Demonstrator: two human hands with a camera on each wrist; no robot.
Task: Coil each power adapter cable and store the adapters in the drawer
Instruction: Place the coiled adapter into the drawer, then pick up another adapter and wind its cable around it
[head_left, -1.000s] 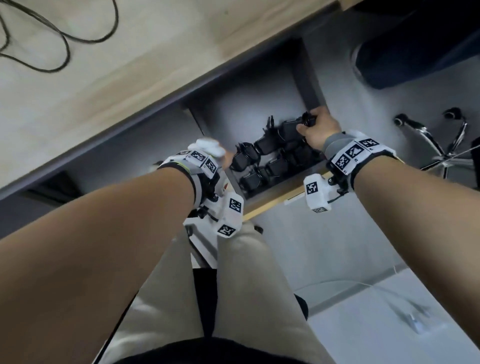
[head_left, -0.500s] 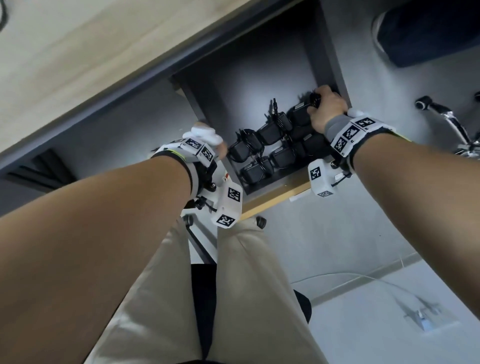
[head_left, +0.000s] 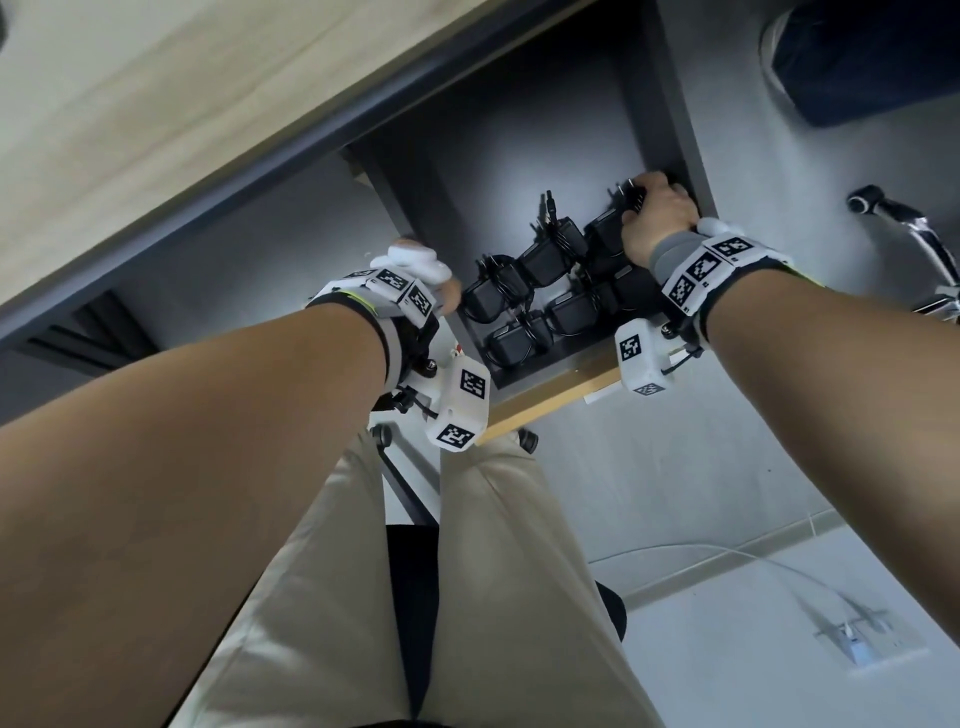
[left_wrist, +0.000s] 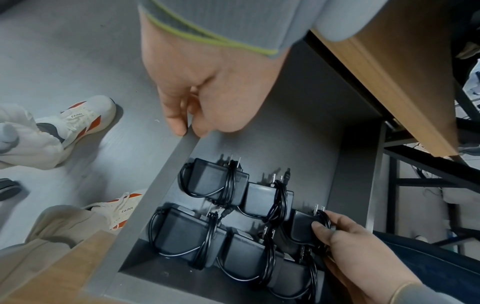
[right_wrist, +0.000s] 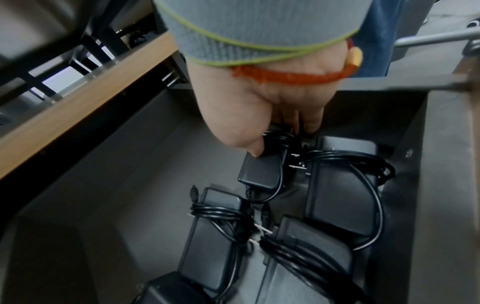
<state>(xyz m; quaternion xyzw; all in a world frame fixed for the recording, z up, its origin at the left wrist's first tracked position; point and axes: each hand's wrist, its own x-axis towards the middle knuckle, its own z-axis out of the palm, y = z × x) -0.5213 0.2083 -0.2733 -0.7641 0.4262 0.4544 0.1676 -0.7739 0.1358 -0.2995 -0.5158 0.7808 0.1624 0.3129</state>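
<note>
Small black power adapter (right_wrist: 261, 170), cable wound round it, is at the right end of the back row in the open grey drawer (left_wrist: 155, 185), near its right wall. Right hand (right_wrist: 259, 107) grip holds it, thumb on its face, fingers curled behind. Other black cable-wrapped adapters (left_wrist: 182, 232) fill two rows at the drawer's front, packed close. Left hand (left_wrist: 207, 92) grip pinches the rim of the drawer's left wall. Light wood worktop (head_left: 156, 130) overhangs the drawer's back. White-orange shoes (left_wrist: 85, 117) stand on the grey floor (left_wrist: 64, 51) beside it.

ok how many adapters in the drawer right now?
6 in the drawer. Back-left adapter, back-middle adapter, back-right adapter gripped by right hand; front-left adapter, front-middle adapter, front-right adapter. More could hide underneath.
</note>
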